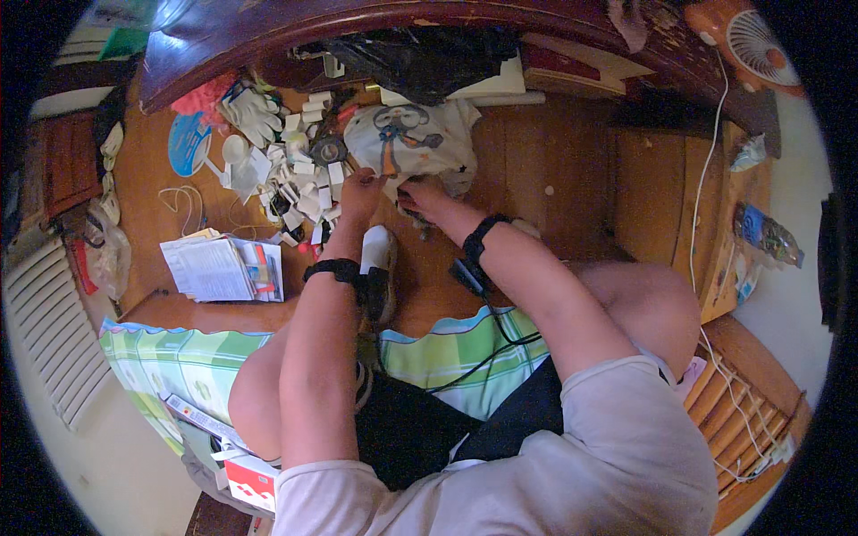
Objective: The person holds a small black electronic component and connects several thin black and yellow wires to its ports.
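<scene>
A bulky white bag with a printed cartoon figure (447, 147) lies on the brown wooden surface in front of me. Both hands meet at its near edge. My left hand (360, 195) is closed, thumb and fingers pinched at the bag's lower left. Curled fingers of my right hand (427, 196) grip at its lower right, and a bit of white shows between the two hands. The fingertips are small, and partly hidden on the right. Just left of the bag is a heap of small white pieces (308, 192) with a dark tape roll (329, 150) among them.
White gloves (252, 116) and a blue hand fan (189, 145) lie at the far left. A stack of papers (207, 268) stands nearer. A black plastic bag (429, 62) sits at the back. At the right are a plastic bottle (767, 234), an orange electric fan (760, 45) and a white cable (706, 170).
</scene>
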A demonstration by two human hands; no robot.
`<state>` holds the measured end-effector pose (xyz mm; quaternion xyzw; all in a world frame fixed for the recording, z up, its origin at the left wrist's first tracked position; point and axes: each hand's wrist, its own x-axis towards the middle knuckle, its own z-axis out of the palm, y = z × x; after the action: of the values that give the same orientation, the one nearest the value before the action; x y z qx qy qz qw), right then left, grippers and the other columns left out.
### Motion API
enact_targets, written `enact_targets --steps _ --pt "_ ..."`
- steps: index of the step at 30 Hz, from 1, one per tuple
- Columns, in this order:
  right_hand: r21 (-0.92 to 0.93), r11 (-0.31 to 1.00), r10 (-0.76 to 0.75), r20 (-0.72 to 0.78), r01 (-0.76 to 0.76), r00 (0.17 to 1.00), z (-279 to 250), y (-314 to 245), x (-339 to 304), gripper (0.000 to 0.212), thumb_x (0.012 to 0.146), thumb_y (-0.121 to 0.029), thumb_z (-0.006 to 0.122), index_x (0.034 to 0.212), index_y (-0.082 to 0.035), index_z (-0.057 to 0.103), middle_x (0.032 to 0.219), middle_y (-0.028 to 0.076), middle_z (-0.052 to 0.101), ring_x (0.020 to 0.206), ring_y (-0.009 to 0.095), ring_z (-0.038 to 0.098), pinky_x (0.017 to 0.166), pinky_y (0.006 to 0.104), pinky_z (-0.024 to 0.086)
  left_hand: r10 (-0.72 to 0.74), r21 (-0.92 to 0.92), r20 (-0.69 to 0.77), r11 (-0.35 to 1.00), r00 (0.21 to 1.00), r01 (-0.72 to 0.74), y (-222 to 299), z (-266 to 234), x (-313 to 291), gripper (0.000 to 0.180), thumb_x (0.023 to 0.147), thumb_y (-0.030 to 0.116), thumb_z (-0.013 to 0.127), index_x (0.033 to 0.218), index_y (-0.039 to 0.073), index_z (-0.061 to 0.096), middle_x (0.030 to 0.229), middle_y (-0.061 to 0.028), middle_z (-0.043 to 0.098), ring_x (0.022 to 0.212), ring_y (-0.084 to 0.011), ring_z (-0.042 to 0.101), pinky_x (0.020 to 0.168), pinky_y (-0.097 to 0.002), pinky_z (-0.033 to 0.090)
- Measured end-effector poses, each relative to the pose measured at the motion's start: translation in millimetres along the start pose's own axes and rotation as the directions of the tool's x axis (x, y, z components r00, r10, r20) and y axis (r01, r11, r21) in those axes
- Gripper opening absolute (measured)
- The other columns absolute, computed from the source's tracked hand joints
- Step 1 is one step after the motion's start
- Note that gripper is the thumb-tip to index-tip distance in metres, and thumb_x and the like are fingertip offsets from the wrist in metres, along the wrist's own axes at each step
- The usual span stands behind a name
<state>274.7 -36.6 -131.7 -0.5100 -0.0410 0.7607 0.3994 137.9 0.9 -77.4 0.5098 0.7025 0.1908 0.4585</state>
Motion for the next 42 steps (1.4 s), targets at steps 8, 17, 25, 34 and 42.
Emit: enact_targets --steps 8,17,25,34,42 --pt "-0.966 -0.011 -0.268 0.252 0.258 0.93 -80.0 28.4 91.7 0.025 0.078 -0.009 0.053 0.101 -0.004 0.058 0.101 0.017 0.061 0.088 0.03 0.058 0.079 0.0369 0.046 -0.064 -0.023 0.099 0.997 0.993 0.067 34.6 38.0 2.7 0.038 0.074 0.022 0.071 0.1 -0.004 0.061 0.084 -0.0121 0.065 0.075 -0.0182 0.061 0.068 -0.0288 0.047" --pt "-0.897 -0.042 -0.418 0.416 0.441 0.807 -3.6 -19.5 10.5 0.039 0.07 -0.008 0.059 0.108 -0.001 0.055 0.109 0.019 0.057 0.103 0.036 0.052 0.089 0.0404 0.04 -0.223 -0.347 0.229 0.891 0.947 0.294 -5.8 15.4 -4.2 0.034 0.077 0.02 0.069 0.102 0.0 0.058 0.085 -0.0053 0.06 0.075 -0.0125 0.055 0.062 -0.0275 0.045" --pt "-0.736 0.666 0.012 0.168 0.117 0.986 -34.6 -36.2 25.6 0.034 0.069 -0.016 0.064 0.101 -0.006 0.057 0.1 0.009 0.061 0.097 0.026 0.056 0.08 0.0375 0.044 -0.258 -0.422 0.25 0.838 0.933 0.345 17.9 30.2 -6.1 0.028 0.078 0.024 0.067 0.097 0.006 0.059 0.082 -0.002 0.059 0.069 -0.0123 0.054 0.056 -0.0271 0.042" --pt "-0.305 0.905 0.223 -0.253 -0.297 0.941 -12.5 -72.2 -45.9 0.028 0.084 -0.04 0.05 0.099 -0.017 0.055 0.092 -0.001 0.061 0.085 0.019 0.056 0.076 0.0407 0.04 -0.323 -0.461 0.268 0.784 0.908 0.415 38.6 10.7 -38.5 0.029 0.083 0.026 0.061 0.101 0.005 0.055 0.087 -0.0048 0.059 0.07 -0.0157 0.056 0.054 -0.026 0.043" --pt "-0.452 0.879 0.08 -0.168 -0.149 0.983 37.4 -95.1 -63.2 0.019 0.084 -0.034 0.051 0.086 -0.016 0.057 0.078 -0.002 0.061 0.072 0.016 0.059 0.066 0.0366 0.043 -0.308 -0.623 0.198 0.693 0.931 0.362 48.9 -26.1 -55.8 0.029 0.081 0.025 0.062 0.102 0.007 0.055 0.083 -0.0008 0.056 0.069 -0.0148 0.056 0.047 -0.0256 0.039"
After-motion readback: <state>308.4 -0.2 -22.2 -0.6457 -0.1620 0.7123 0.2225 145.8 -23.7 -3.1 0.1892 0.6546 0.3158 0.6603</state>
